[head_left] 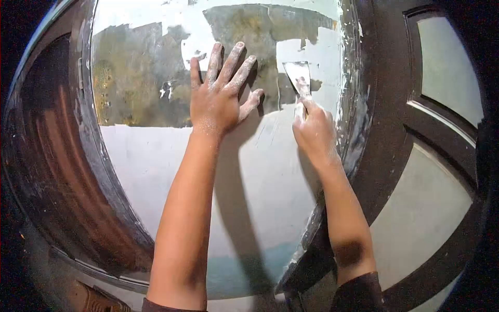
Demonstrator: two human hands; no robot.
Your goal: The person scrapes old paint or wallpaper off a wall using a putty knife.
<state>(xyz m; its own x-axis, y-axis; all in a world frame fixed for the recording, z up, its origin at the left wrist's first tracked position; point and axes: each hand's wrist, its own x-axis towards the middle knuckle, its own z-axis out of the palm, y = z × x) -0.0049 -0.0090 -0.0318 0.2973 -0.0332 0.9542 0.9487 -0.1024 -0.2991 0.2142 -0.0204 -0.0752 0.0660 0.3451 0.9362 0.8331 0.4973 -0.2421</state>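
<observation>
My left hand [215, 99] lies against the wall panel [166, 171] with its fingers spread and white dust on them. It covers part of a grey-brown patch [140, 78] where the white coating is absent. In my right hand [314, 125] is a putty knife [299, 73], held by its handle with one finger stretched along the blade. The blade is at the panel's upper right, beside the border of white coating and exposed grey. Whether its edge touches the surface, I cannot tell.
A dark door frame with pale panels [423, 208] stands at the right. On the left is a dark recess with a reddish-brown surface [62, 156]. White-smeared strips [345, 104] edge the wall panel. A brown object [101, 300] shows at the lower left.
</observation>
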